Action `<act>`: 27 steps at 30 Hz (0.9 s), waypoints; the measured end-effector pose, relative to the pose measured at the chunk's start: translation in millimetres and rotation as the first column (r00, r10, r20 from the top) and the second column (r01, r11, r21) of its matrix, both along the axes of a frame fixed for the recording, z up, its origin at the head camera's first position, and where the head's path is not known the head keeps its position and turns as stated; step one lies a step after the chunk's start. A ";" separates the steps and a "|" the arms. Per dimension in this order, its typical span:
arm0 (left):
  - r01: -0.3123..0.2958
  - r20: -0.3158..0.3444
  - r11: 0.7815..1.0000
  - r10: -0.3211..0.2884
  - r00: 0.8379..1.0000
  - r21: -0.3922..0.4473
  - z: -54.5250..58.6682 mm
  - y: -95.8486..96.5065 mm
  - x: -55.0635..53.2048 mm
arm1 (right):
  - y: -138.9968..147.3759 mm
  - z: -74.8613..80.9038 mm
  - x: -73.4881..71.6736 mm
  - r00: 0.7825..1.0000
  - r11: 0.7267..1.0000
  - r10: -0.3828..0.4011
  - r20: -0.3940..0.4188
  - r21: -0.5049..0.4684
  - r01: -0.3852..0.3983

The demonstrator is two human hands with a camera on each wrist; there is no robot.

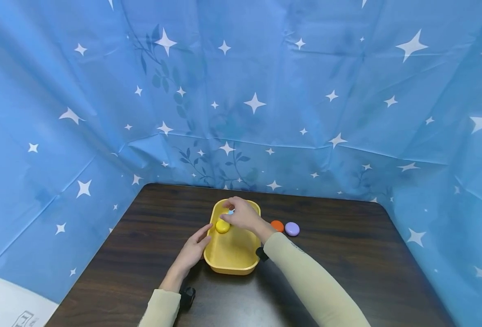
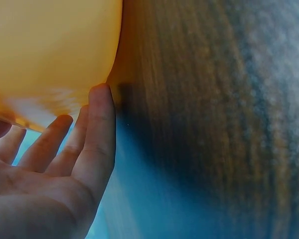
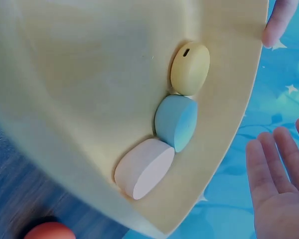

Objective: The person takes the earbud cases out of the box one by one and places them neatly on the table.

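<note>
A yellow tray (image 1: 233,261) stands on the table. My left hand (image 1: 192,250) is at its left side, and in the left wrist view the extended fingers (image 2: 97,124) touch the outer wall. My right hand (image 1: 243,215) reaches over the tray's far part, its fingers extended and apart in the right wrist view, nothing between them. Inside, a rounded yellow piece (image 3: 190,69) with a small dark slot, a light blue piece (image 3: 172,122) and a pale pink piece (image 3: 145,168) lie in a row along the wall. From the head view, my right hand hides the pink one.
An orange disc (image 1: 277,225) and a lilac disc (image 1: 292,229) lie on the dark wooden table (image 1: 339,245), right of the tray. A blue star-patterned curtain (image 1: 257,122) hangs behind the table. Both wrists wear black devices, and the right forearm crosses the table's right half.
</note>
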State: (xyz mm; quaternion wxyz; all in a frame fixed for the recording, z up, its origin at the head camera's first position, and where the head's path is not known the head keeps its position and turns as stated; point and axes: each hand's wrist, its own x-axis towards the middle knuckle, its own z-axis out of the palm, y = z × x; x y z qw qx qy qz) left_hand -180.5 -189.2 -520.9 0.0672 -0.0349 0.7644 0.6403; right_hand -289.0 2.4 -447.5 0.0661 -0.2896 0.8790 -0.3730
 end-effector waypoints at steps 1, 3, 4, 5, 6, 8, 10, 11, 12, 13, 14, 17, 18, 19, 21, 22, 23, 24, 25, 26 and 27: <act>0.001 -0.002 1.000 -0.001 1.000 0.000 0.3 0.4 0.1 | -0.7 0.3 -0.5 1.000 1.000 -0.002 -0.005 0.007 0.002; -0.002 -0.004 1.000 0.002 1.000 0.009 1.4 1.8 0.9 | -1.7 0.0 -1.2 1.000 1.000 -0.009 -0.006 0.017 0.009; -0.002 -0.005 1.000 0.002 1.000 0.013 1.2 2.3 1.2 | -2.1 -0.7 -1.8 1.000 1.000 -0.014 -0.003 0.020 0.014; 0.000 -0.005 1.000 0.000 1.000 0.017 1.2 2.4 1.4 | -2.6 -1.7 -2.2 1.000 1.000 -0.019 0.003 0.021 0.019; 0.000 -0.004 1.000 0.000 1.000 0.020 0.6 2.2 1.6 | -3.2 -2.6 -2.7 1.000 0.999 -0.024 0.008 0.022 0.023; 0.000 -0.003 1.000 0.000 1.000 0.025 0.3 1.3 1.8 | -4.6 -4.4 -3.8 1.000 0.999 -0.025 0.007 0.022 0.024; 0.003 -0.003 1.000 -0.003 1.000 0.020 0.3 0.1 1.5 | -7.0 -6.3 -6.0 1.000 0.999 -0.018 -0.009 0.027 0.018; 0.003 -0.004 1.000 -0.003 1.000 0.017 0.7 -0.4 1.2 | -8.1 -6.7 -6.8 1.000 0.999 -0.014 -0.018 0.030 0.014; 0.000 -0.005 1.000 0.001 1.000 0.011 1.1 -0.6 1.0 | -9.4 -7.3 -7.8 1.000 0.999 -0.011 -0.024 0.035 0.012; -0.003 -0.007 1.000 0.003 1.000 0.007 1.4 -0.6 1.0 | -10.7 -7.9 -8.6 1.000 0.999 -0.007 -0.027 0.041 0.008; -0.003 -0.011 1.000 0.003 1.000 0.000 1.5 -0.6 0.9 | -11.9 -8.8 -9.4 1.000 0.999 -0.005 -0.031 0.049 0.007; -0.004 -0.014 1.000 0.004 1.000 -0.011 1.4 -0.4 0.4 | -14.9 -10.6 -11.0 1.000 0.997 -0.005 -0.020 0.070 0.007; -0.002 -0.016 1.000 0.002 1.000 -0.013 1.6 -0.2 0.6 | -15.8 -11.3 -11.6 1.000 0.997 -0.005 -0.017 0.078 0.007; 0.000 -0.018 1.000 0.000 1.000 -0.011 1.6 -0.1 0.7 | -16.5 -11.8 -12.1 1.000 0.996 -0.004 -0.016 0.085 0.006; 0.000 -0.018 1.000 0.000 1.000 -0.005 1.5 0.2 0.9 | -17.6 -13.0 -13.0 1.000 0.996 -0.004 -0.011 0.093 0.005; 0.000 -0.017 1.000 0.000 1.000 0.000 1.4 0.3 0.9 | -17.9 -13.6 -13.3 1.000 0.995 -0.004 -0.010 0.096 0.005; 0.001 -0.017 1.000 -0.001 1.000 0.001 1.5 0.3 1.0 | -18.4 -14.1 -13.7 1.000 0.995 -0.007 -0.009 0.100 0.007; 0.000 -0.018 1.000 0.000 1.000 0.007 1.5 0.4 1.1 | -18.8 -14.8 -14.2 1.000 0.995 -0.009 -0.012 0.100 0.010; 0.000 -0.017 1.000 0.001 1.000 0.013 1.1 0.4 0.9 | -19.2 -15.5 -14.6 1.000 0.995 -0.014 -0.013 0.098 0.015; 0.000 -0.016 1.000 0.000 1.000 0.018 1.2 0.3 0.9 | -19.6 -16.0 -14.9 1.000 0.995 -0.019 -0.015 0.097 0.021; -0.001 -0.014 1.000 0.002 1.000 0.024 1.0 0.3 0.8 | -20.1 -16.5 -15.3 1.000 0.995 -0.024 -0.017 0.093 0.025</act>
